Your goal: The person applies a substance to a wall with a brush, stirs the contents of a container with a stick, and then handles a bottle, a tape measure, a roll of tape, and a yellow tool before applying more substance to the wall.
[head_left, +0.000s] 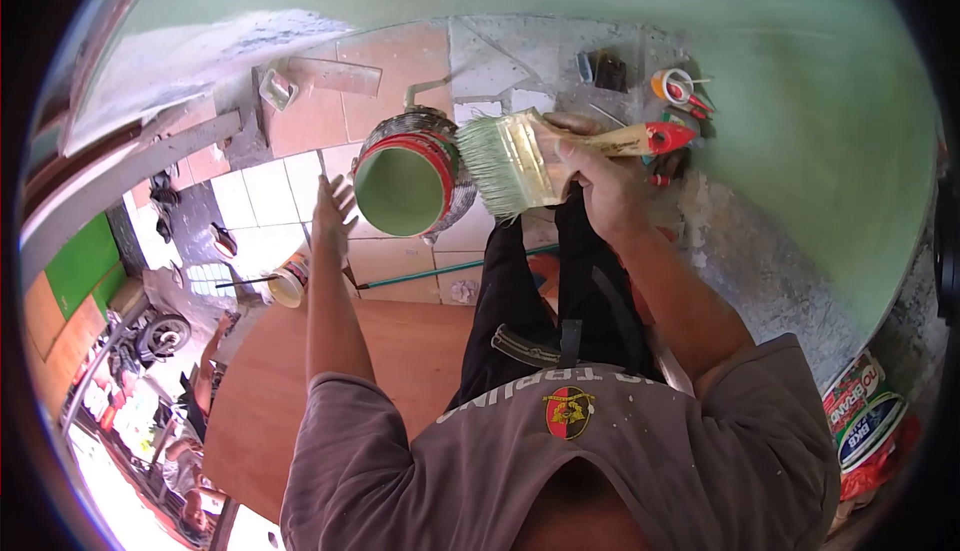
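Note:
My right hand (598,169) grips a wide paintbrush (530,163) by its wooden, red-tipped handle. Its bristles are coated in pale green paint and point left. Just left of the bristles stands a paint bucket (447,154) with a red rim, holding light green paint (400,193). Paint streaks cover its dark outer side. My left hand (333,213) is held left of the bucket with its fingers spread and nothing in them.
A green pole (460,268) lies across the tiles. A wooden board (270,391) is at lower left, near a small tub (288,286) with a stick in it. An orange-and-white cup (672,85) stands by the green wall (800,151). Paint packaging (865,421) sits at right.

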Demonstrator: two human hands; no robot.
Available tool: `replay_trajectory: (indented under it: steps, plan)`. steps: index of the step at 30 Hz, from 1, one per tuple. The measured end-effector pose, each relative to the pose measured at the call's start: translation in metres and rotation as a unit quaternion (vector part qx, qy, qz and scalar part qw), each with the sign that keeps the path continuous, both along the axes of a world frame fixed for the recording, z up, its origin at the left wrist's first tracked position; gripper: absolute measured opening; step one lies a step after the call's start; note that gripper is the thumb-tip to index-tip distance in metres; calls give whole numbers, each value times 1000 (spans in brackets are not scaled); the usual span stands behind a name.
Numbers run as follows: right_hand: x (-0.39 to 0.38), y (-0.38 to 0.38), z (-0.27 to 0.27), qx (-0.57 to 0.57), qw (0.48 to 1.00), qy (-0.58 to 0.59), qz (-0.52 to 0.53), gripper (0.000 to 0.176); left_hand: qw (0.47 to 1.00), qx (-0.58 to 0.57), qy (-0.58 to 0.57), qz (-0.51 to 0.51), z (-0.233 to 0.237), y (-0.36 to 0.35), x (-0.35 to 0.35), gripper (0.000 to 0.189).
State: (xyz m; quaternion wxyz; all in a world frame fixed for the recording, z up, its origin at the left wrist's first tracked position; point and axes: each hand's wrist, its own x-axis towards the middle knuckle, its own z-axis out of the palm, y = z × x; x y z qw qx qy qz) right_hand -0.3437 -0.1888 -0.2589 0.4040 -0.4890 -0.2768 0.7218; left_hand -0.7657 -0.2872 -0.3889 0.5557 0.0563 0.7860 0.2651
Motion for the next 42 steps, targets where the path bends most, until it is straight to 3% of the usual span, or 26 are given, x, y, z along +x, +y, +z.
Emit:
replay_trajectory:
  steps: [4, 6, 7, 9, 11, 13, 16, 18, 20, 24, 33, 39, 42]
  plan:
    - [-52, -3, -3, 71, 995, -1, 71, 39, 997, 10, 20, 78, -61, -48, 4, 90]
    - [-77, -5, -8, 61, 988, 4, 144, 35, 992, 49, 29, 115, -61, -48, 17, 83]
    - [-87, -9, -19, 133, 972, -45, 186, 35, 987, 89, 5, 131, -54, -45, 22, 80]
    - [-110, -11, -33, 276, 922, -131, 240, 35, 973, 155, -48, 166, -42, -38, 32, 69]
    - [-131, -9, -39, 412, 850, -198, 262, 36, 962, 213, -116, 128, -24, -34, 45, 67]
    - [-146, -10, -46, 477, 782, -247, 314, 36, 951, 226, -159, 140, -16, -32, 58, 61]
    - [-166, -18, -49, 489, 695, -313, 423, 36, 965, 258, 2, 37, -16, -33, 69, 55]
    - [-175, -22, -54, 477, 645, -349, 484, 35, 961, 273, 41, 30, -20, -33, 71, 53]
    - [-181, -27, -67, 512, 650, -337, 448, 27, 956, 279, 93, -1, -19, -31, 72, 54]
    - [-190, -29, -76, 537, 646, -332, 428, 22, 957, 281, 74, 23, -23, -35, 73, 58]
    - [-205, -25, -104, 474, 596, -381, 524, 15, 954, 286, -14, 85, -25, -36, 72, 63]
    - [-201, -28, -79, 482, 659, -332, 473, 24, 928, 280, -180, 168, -30, -37, 62, 57]
    - [-203, -30, -82, 414, 692, -309, 504, 29, 918, 258, -233, 192, -17, -31, 59, 55]
